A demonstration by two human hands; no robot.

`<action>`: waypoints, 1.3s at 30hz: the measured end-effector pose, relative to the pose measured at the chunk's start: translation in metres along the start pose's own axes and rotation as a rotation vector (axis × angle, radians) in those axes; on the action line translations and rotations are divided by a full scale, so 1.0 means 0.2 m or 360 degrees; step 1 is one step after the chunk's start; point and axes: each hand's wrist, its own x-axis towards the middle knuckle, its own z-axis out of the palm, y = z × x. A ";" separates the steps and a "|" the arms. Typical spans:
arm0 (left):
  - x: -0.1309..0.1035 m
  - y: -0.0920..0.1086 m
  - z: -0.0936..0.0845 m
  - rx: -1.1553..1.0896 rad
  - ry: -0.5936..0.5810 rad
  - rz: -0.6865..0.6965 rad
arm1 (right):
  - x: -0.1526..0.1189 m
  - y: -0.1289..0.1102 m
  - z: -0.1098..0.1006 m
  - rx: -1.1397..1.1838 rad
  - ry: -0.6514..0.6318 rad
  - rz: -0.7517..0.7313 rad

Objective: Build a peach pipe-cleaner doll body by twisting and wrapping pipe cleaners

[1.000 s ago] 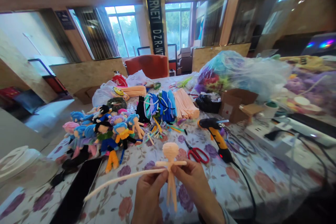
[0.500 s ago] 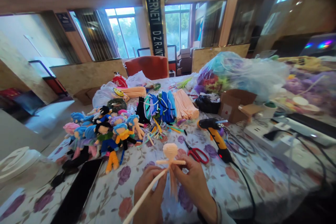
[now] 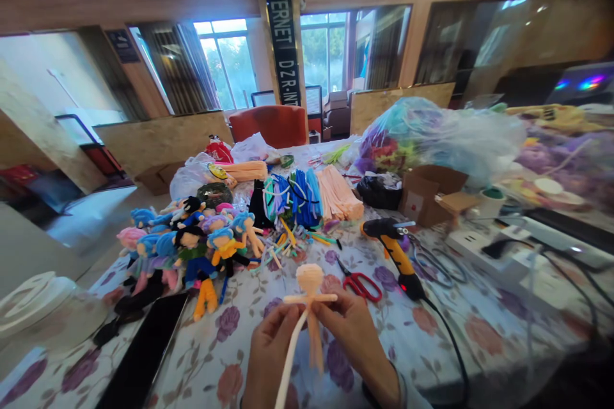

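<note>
Between my hands is a peach pipe-cleaner doll (image 3: 311, 278) with a round head, a straight crosspiece for arms and strands hanging below. My right hand (image 3: 352, 326) pinches it just under the right arm. My left hand (image 3: 273, 345) is closed at the doll's middle, where a long pale pipe cleaner (image 3: 289, 361) meets the body and runs down toward me. Red-handled scissors (image 3: 362, 285) lie on the cloth beyond my right hand. To their right rests a black and yellow glue gun (image 3: 396, 252) with a lit red light.
Several finished dolls (image 3: 192, 236) are piled at left, near a black phone (image 3: 144, 351) and a white lidded tub (image 3: 43, 307). Bundles of blue pipe cleaners (image 3: 300, 195) and peach pipe cleaners (image 3: 338, 192) lie behind cut scraps. A cardboard box (image 3: 422, 192) and power strip (image 3: 494, 255) stand right.
The long pale pipe cleaner has swung from a slant at lower left to a steeper line. My left hand has shifted slightly, its fingers now higher by the doll's body.
</note>
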 end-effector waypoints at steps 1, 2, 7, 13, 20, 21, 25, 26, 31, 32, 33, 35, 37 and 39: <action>0.01 -0.01 0.01 -0.0127 0.0015 -0.0109 | 0.00 0.00 0.00 0.0021 -0.0022 0.0006; 0.02 -0.02 0.02 -0.0246 0.0008 -0.0185 | 0.00 0.00 0.01 0.0030 -0.0034 0.0007; -0.01 0.01 0.08 -0.0462 -0.0059 -0.0302 | -0.02 -0.01 0.02 0.0008 -0.0044 -0.0018; -0.03 -0.02 0.06 -0.0506 -0.0134 -0.0297 | -0.03 -0.03 0.02 -0.0015 -0.0108 -0.0033; -0.04 0.04 0.08 -0.0569 -0.0170 -0.0284 | -0.03 -0.02 0.03 0.0299 -0.0104 -0.0069; -0.04 0.05 0.09 -0.0573 -0.0128 -0.0300 | -0.03 -0.02 0.03 0.0279 -0.0102 -0.0123; -0.03 0.07 0.08 -0.0608 -0.0028 -0.0302 | -0.06 -0.06 0.02 -0.0043 -0.0112 -0.0441; -0.03 0.08 0.08 -0.0597 -0.0012 -0.0287 | -0.06 -0.06 0.02 -0.0121 -0.0097 -0.0542; -0.03 0.10 0.09 -0.0535 0.0021 -0.0204 | -0.09 -0.07 0.03 -0.0427 0.0000 -0.1043; -0.04 0.11 0.09 -0.0541 0.0031 -0.0191 | -0.09 -0.07 0.03 -0.0476 0.0015 -0.1121; -0.04 0.11 0.10 -0.0545 0.0041 -0.0182 | -0.09 -0.06 0.03 -0.0509 0.0031 -0.1178; -0.05 0.12 0.10 -0.0556 0.0058 -0.0168 | -0.10 -0.07 0.04 -0.0505 0.0067 -0.1208; -0.06 0.14 0.10 -0.0566 0.0062 -0.0173 | -0.10 -0.08 0.03 -0.0426 0.0083 -0.1093; -0.07 0.14 0.10 -0.0569 0.0065 -0.0191 | -0.10 -0.09 0.03 -0.0296 0.0072 -0.0884</action>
